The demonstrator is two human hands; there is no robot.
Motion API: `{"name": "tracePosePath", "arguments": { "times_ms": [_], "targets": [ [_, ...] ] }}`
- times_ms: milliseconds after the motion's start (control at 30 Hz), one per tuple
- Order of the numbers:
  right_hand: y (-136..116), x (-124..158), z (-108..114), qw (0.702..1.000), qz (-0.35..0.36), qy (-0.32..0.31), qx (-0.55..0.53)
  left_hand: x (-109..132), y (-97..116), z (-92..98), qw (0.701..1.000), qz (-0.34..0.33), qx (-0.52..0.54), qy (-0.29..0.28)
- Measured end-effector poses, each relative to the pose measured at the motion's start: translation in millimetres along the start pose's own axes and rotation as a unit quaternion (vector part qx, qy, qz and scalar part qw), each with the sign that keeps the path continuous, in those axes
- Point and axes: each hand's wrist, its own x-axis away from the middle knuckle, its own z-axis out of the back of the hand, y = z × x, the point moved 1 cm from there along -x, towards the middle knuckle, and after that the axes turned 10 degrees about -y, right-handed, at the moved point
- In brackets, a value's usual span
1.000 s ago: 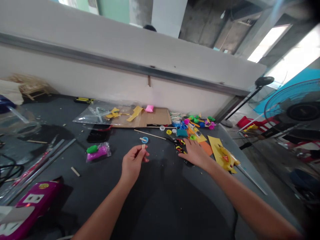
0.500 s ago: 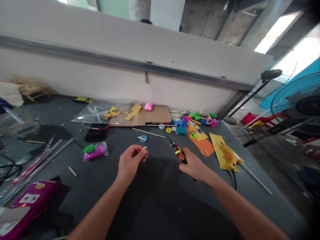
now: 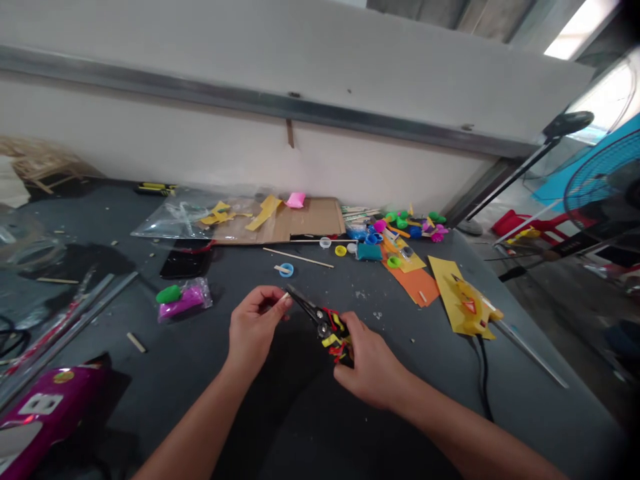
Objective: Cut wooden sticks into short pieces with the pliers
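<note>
Left hand (image 3: 253,327) pinches wooden stick (image 3: 285,296), steadying it; right hand (image 3: 367,367) grip clamped on pliers (image 3: 327,327), tips just beside it.

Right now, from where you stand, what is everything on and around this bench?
Workbench: one, dark grey, under everything
Pliers: one pair, red, yellow and black, in the right hand
Wood piece: one, pale, in the left hand
Wooden stick: one, pale, ahead of the hands
Plastic ring: one, blue, beside the stick
Orange card: one, right of the ring
Yellow card: one, far right
Cardboard sheet: one, brown, by the wall
Clay bag: one, magenta and green, left
Standing fan: one, blue, right, off the bench
Left hand: one, fingers around the wood piece
Right hand: one, gripping the pliers
</note>
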Motion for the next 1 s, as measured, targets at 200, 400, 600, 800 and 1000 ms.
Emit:
{"name": "tracePosePath", "arguments": {
  "times_ms": [200,400,600,800,1000],
  "targets": [
    [-1,0,-1,0.999,0.013,0.017,0.048,3,1,2.1,0.999,-0.022,-0.036,0.024],
    [-4,2,2,0.998,0.014,-0.014,0.06,4,6,3.4,0.997,-0.03,-0.055,0.042],
    [-4,3,1,0.998,0.007,-0.023,0.055,4,14,4.6,0.995,-0.002,-0.093,0.046],
    [-5,2,4,0.999,0.001,-0.008,0.038,4,11,4.4,0.998,-0.01,-0.057,0.021],
    [-5,4,5,1.0,-0.004,-0.013,0.016,4,5,2.6,0.998,-0.01,0.06,-0.023]
  ]
}}
